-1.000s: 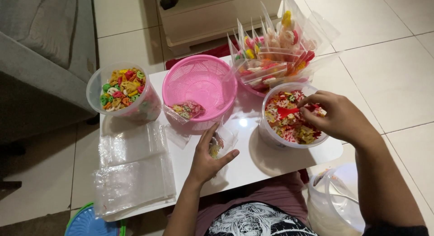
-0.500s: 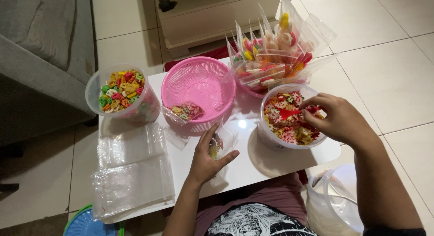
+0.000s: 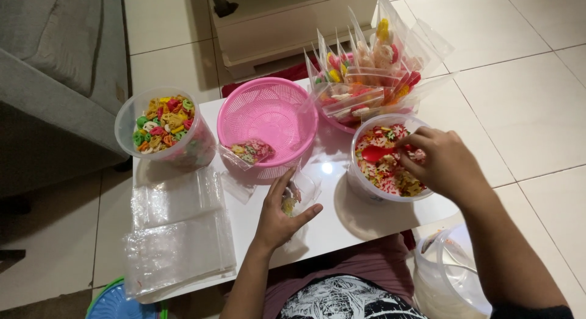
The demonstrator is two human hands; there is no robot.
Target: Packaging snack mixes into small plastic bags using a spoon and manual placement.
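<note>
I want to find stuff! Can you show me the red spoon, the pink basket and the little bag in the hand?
red spoon [image 3: 372, 153], head view, on its bowl.
pink basket [image 3: 268, 114], head view, on its bare inner floor.
little bag [image 3: 297, 194], head view, on its clear front.

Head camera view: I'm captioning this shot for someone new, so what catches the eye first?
The bright pink basket at the table's centre, flanked by tubs of colourful snack pieces. The right hand holds a red spoon in the right tub, while the left hand steadies a small clear bag on the white table.
</note>
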